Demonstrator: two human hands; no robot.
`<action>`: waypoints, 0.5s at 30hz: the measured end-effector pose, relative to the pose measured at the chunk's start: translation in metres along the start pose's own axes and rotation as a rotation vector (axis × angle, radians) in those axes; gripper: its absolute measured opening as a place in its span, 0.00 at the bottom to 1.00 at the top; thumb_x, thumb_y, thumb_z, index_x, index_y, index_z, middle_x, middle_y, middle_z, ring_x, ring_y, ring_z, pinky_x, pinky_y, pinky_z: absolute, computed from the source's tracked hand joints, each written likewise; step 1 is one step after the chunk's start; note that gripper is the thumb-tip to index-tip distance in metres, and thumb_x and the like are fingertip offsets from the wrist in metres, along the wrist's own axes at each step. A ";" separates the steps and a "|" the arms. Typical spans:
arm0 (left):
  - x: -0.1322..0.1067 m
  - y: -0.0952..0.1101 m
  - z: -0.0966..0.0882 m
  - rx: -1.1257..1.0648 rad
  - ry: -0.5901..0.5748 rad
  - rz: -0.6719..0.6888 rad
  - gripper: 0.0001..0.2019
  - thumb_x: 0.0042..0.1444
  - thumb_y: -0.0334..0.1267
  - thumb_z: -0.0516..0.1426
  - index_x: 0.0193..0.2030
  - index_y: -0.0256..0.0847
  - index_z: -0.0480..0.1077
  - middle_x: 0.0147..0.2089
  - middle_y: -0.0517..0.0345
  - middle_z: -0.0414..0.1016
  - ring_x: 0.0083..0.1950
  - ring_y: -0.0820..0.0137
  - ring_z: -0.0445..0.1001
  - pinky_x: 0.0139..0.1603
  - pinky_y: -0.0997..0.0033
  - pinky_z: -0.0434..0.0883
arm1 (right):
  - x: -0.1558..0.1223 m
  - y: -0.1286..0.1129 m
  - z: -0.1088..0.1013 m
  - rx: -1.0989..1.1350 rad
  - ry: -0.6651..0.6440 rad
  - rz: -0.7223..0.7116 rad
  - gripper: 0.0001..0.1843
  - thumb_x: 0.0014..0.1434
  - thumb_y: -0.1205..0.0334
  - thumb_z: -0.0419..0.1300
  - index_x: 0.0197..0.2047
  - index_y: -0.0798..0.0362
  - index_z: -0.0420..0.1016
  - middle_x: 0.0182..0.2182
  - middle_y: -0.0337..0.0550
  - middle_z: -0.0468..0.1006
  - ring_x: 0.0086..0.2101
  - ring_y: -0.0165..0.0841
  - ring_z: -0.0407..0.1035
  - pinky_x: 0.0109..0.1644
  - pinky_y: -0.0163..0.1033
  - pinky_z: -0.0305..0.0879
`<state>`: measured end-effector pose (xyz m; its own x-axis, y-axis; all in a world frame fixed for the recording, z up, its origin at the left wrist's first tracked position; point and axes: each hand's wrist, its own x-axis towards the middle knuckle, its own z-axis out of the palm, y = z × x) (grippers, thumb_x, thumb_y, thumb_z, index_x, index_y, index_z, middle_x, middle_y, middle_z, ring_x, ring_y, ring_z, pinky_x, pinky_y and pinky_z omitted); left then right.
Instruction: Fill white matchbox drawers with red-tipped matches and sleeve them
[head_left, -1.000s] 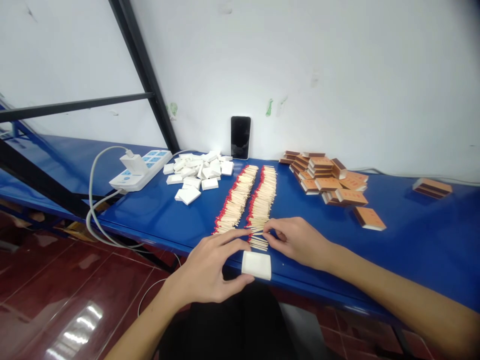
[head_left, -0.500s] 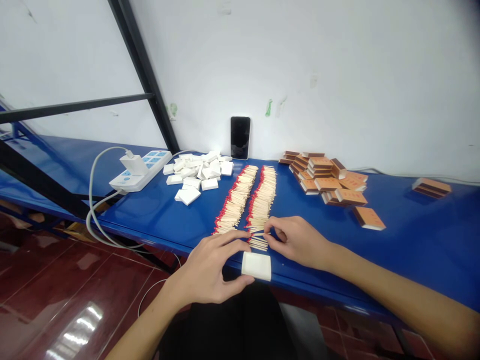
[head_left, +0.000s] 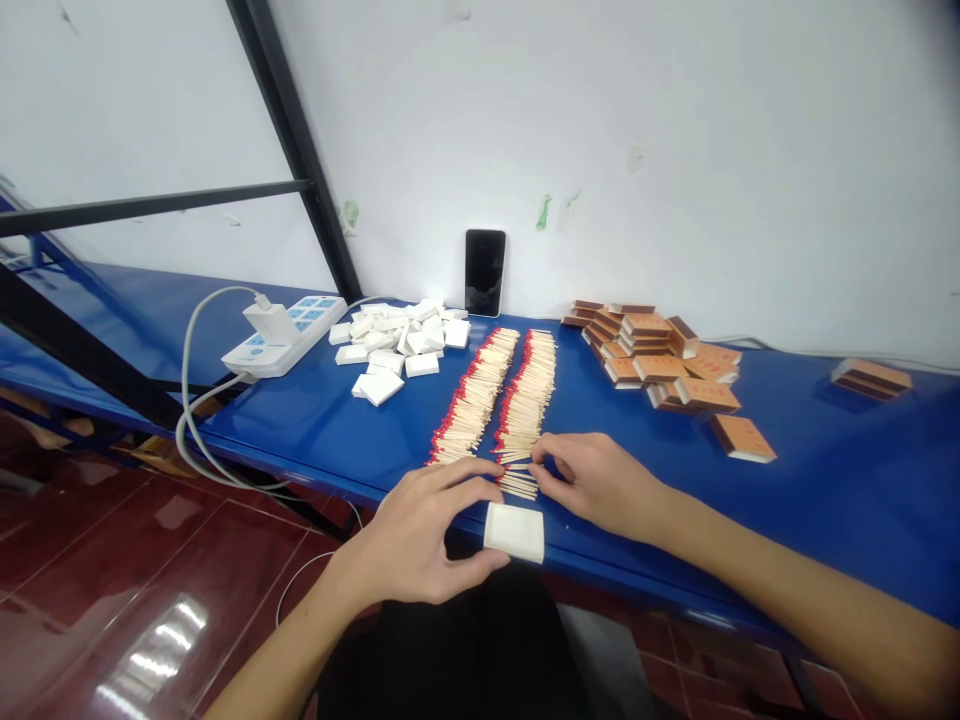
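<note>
My left hand (head_left: 424,530) holds a white matchbox tray (head_left: 514,532) at the table's front edge, thumb and a finger at its left side. The tray's hollow faces up, and no matches show in it. Its index fingertip reaches the red heads of the nearest matches (head_left: 519,485). My right hand (head_left: 600,485) is closed in a pinch at the plain ends of those same matches; how many lie between its fingertips is hard to see. Beyond, red-headed matches lie in two long rows, a left row (head_left: 480,395) and a right row (head_left: 528,390).
White matchbox trays (head_left: 405,335) are heaped at the back left, beside a power strip (head_left: 289,335) with a plugged-in charger and cable. A phone (head_left: 484,272) leans on the wall. Orange matchbox sleeves (head_left: 656,365) are piled at the right, with others (head_left: 871,378) farther right.
The view has shifted slightly. Both hands stay almost where they were, the left on the matchbox tray and the right at the match ends.
</note>
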<state>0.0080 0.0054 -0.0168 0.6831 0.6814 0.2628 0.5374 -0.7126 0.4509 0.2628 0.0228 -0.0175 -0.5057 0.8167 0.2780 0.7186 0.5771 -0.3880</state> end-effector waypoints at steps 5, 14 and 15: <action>0.000 0.000 -0.001 -0.009 -0.019 -0.016 0.17 0.53 0.45 0.64 0.50 0.48 0.72 0.64 0.54 0.72 0.62 0.55 0.73 0.59 0.59 0.72 | 0.000 0.001 -0.001 0.008 -0.018 -0.011 0.08 0.65 0.63 0.55 0.34 0.52 0.71 0.19 0.32 0.65 0.20 0.28 0.59 0.28 0.33 0.53; -0.002 0.001 -0.005 -0.045 -0.039 0.002 0.19 0.49 0.42 0.64 0.50 0.49 0.73 0.67 0.55 0.67 0.64 0.54 0.71 0.61 0.58 0.70 | -0.001 -0.001 -0.004 0.035 -0.040 -0.050 0.10 0.67 0.61 0.53 0.36 0.52 0.74 0.20 0.34 0.68 0.20 0.28 0.60 0.28 0.33 0.53; -0.003 0.001 -0.006 -0.048 -0.046 0.005 0.19 0.49 0.41 0.64 0.50 0.49 0.73 0.68 0.55 0.67 0.64 0.54 0.71 0.62 0.58 0.70 | -0.001 -0.001 -0.004 0.036 -0.045 -0.054 0.11 0.67 0.61 0.53 0.36 0.52 0.74 0.20 0.34 0.69 0.20 0.28 0.60 0.28 0.33 0.53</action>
<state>0.0038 0.0038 -0.0122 0.7082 0.6688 0.2261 0.5105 -0.7063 0.4904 0.2648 0.0217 -0.0136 -0.5645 0.7835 0.2596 0.6725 0.6190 -0.4057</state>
